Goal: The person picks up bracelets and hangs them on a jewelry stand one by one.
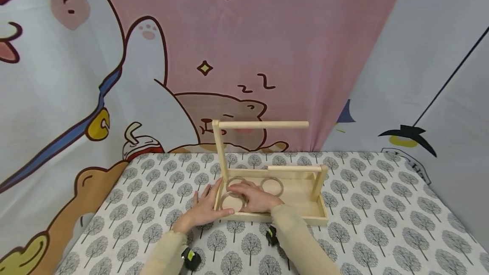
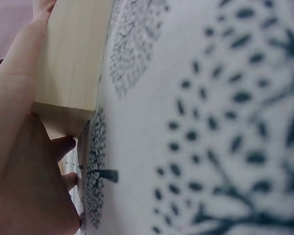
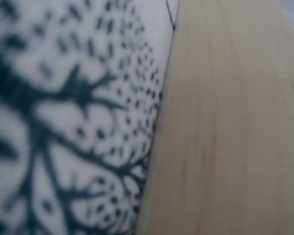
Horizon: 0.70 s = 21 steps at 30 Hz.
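Note:
A pale wooden tray (image 1: 298, 217) with low walls and upright posts sits on the tree-print cloth. My left hand (image 1: 204, 212) lies against its left end, fingers spread and fairly straight, thumb along the front corner. In the left wrist view the hand (image 2: 14, 122) touches the tray's corner (image 2: 71, 63). Inside the tray's left part, my right hand (image 1: 257, 198) holds the rim of a thin greyish ring (image 1: 221, 205); its fingertips are partly hidden. Behind that hand lies a second ring (image 1: 229, 180), and to its right a third ring (image 1: 282, 188).
A tall post (image 1: 220, 150) rises at the tray's left end, carrying a long horizontal rod (image 1: 263, 125). At the right end a shorter post (image 1: 320, 181) carries a lower rod (image 1: 294, 168). A printed curtain (image 1: 290, 54) hangs behind the table.

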Each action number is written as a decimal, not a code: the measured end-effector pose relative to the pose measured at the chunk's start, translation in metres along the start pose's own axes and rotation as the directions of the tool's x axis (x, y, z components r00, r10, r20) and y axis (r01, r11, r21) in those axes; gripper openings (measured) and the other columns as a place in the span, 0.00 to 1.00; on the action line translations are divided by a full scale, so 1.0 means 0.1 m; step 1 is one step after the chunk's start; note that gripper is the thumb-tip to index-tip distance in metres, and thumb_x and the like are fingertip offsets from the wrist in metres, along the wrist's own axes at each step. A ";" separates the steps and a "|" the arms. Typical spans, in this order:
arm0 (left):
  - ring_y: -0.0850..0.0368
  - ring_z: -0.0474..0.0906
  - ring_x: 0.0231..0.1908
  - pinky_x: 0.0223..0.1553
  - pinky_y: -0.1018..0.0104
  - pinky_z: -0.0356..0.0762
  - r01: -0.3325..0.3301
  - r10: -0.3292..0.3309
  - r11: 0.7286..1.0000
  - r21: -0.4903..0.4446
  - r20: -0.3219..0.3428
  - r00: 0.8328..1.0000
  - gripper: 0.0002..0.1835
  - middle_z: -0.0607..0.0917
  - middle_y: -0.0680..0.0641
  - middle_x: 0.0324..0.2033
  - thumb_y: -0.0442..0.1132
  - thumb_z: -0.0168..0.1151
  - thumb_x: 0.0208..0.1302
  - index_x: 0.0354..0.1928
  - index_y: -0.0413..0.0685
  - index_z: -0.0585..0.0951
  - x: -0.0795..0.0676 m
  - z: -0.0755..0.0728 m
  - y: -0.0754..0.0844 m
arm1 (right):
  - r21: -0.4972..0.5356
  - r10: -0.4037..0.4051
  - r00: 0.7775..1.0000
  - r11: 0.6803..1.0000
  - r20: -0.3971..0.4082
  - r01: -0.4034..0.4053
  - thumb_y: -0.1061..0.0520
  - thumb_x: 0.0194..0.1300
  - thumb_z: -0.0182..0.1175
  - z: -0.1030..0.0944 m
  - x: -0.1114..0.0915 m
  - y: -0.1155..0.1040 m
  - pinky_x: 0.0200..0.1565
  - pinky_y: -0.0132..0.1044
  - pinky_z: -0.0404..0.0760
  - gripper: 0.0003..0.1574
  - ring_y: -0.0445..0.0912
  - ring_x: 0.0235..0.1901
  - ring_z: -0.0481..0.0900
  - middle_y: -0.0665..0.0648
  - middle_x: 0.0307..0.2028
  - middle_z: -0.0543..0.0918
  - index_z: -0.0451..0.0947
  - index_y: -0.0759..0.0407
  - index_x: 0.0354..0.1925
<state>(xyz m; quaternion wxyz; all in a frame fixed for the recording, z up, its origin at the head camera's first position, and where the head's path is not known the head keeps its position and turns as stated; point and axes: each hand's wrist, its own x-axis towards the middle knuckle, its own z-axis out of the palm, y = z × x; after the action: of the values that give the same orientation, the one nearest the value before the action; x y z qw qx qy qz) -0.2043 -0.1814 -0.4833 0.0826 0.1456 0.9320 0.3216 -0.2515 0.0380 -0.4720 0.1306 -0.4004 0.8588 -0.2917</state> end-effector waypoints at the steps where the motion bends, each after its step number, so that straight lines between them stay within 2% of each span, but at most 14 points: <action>1: 0.34 0.42 0.71 0.63 0.31 0.27 -0.001 0.001 1.000 0.004 0.000 1.000 0.55 0.55 0.37 0.72 0.65 0.61 0.58 0.77 0.53 0.42 0.00 0.00 0.00 | -0.007 0.011 1.000 1.000 0.001 -0.011 0.58 0.53 0.71 0.00 0.01 0.00 0.60 0.73 0.49 0.47 0.64 0.70 0.49 0.59 0.70 0.63 0.65 0.55 0.70; 6: 0.33 0.43 0.71 0.63 0.30 0.26 -0.016 0.016 1.000 -0.001 -0.010 1.000 0.55 0.57 0.36 0.71 0.65 0.61 0.58 0.77 0.52 0.42 0.00 0.01 0.00 | -0.018 0.036 0.999 0.999 -0.025 -0.037 0.53 0.52 0.73 0.02 0.02 0.04 0.62 0.70 0.50 0.45 0.61 0.70 0.50 0.57 0.68 0.66 0.69 0.53 0.67; 10: 0.33 0.43 0.71 0.63 0.30 0.27 -0.019 0.019 1.000 -0.002 -0.015 1.000 0.55 0.59 0.36 0.71 0.64 0.62 0.58 0.77 0.51 0.43 -0.01 0.00 0.01 | 0.010 0.012 0.998 1.000 -0.069 -0.011 0.54 0.47 0.75 0.03 0.04 0.07 0.63 0.61 0.58 0.44 0.57 0.66 0.61 0.57 0.64 0.70 0.72 0.58 0.62; 13: 0.34 0.42 0.71 0.63 0.31 0.26 -0.008 0.008 1.000 0.006 -0.013 1.000 0.56 0.60 0.37 0.70 0.65 0.62 0.58 0.77 0.52 0.42 0.00 0.00 0.01 | 0.057 0.010 0.995 0.998 -0.103 -0.004 0.55 0.44 0.75 0.04 0.05 0.09 0.60 0.54 0.66 0.44 0.53 0.59 0.68 0.59 0.61 0.72 0.72 0.62 0.60; 15: 0.34 0.42 0.71 0.63 0.31 0.26 -0.006 0.006 1.000 0.005 -0.020 1.000 0.56 0.60 0.37 0.70 0.66 0.62 0.57 0.77 0.54 0.42 0.00 0.00 0.01 | 0.117 0.029 0.993 0.993 -0.118 -0.015 0.56 0.42 0.75 0.05 0.06 0.10 0.59 0.50 0.69 0.47 0.52 0.57 0.70 0.59 0.61 0.71 0.70 0.63 0.61; 21: 0.35 0.42 0.71 0.63 0.31 0.25 0.007 -0.006 1.000 0.014 -0.024 1.000 0.56 0.62 0.38 0.70 0.67 0.62 0.57 0.77 0.55 0.42 0.01 0.02 0.00 | 0.250 0.078 0.985 0.968 -0.156 -0.037 0.53 0.40 0.76 0.07 0.06 0.10 0.61 0.51 0.67 0.53 0.53 0.62 0.66 0.60 0.65 0.67 0.67 0.61 0.65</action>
<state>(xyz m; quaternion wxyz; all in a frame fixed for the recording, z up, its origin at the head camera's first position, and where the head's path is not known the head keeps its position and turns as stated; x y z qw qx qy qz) -0.2047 -0.1803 -0.4847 0.0716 0.1393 0.9356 0.3164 -0.2580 0.0351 -0.4836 0.1162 -0.3304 0.8351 -0.4242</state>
